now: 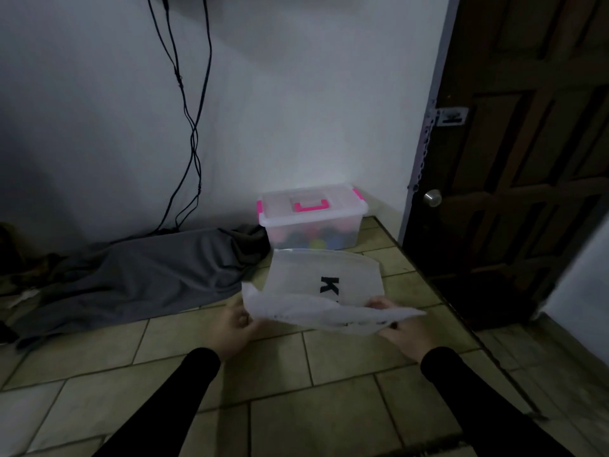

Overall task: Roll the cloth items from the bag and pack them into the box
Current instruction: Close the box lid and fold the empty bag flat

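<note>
Item: white bag (324,288), floor, twelve o'clock of you; your left hand (234,328) and right hand (400,328) each pinch an edge of its mouth, spreading it. Box (311,219), lid shut, at twelve o'clock beyond, against the wall. Step: opening the bag; next, you likely reach inside for a cloth.

Am watching single head view: looking forward and down over tiled floor (329,374), facing wall (296,94), hands close below lens.
</note>
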